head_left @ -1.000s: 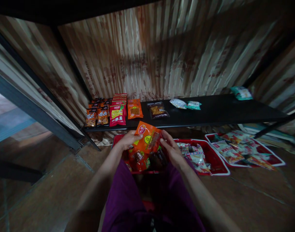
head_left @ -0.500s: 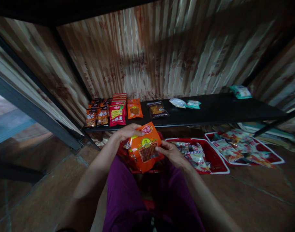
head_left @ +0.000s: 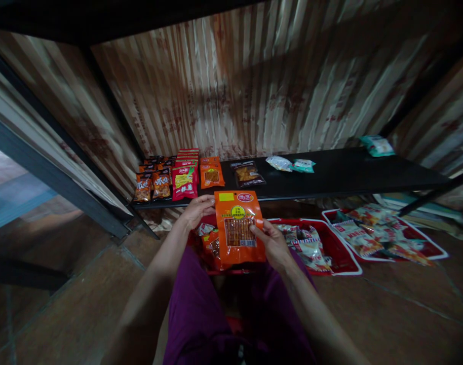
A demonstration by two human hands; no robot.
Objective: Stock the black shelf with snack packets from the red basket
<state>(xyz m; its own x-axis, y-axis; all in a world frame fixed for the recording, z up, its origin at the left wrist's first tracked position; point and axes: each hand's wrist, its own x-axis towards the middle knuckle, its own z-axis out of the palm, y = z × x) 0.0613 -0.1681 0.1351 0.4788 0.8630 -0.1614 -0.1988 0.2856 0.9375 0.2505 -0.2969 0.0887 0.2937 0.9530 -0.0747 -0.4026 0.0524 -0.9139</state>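
Both my hands hold one orange snack packet (head_left: pixel 239 228) upright in front of me, its clear window facing me. My left hand (head_left: pixel 196 210) grips its upper left edge, and my right hand (head_left: pixel 271 244) pinches its right edge. The packet hangs above a red basket (head_left: pixel 210 246) of more orange and dark packets, which sits on the floor between my knees. Just beyond is a low black shelf (head_left: pixel 330 177) with rows of orange and red snack packets (head_left: pixel 178 175) at its left end.
Two more red baskets (head_left: pixel 330 248) (head_left: pixel 425 248) of packets lie on the floor to the right. A dark packet (head_left: pixel 247 174), pale packets (head_left: pixel 290 163) and a teal one (head_left: pixel 378 145) sit on the shelf. Corrugated wall stands behind; a dark frame leans at left.
The orange packet has been lifted out of the basket and turned from tilted to upright, facing me. My hands shifted to its edges.
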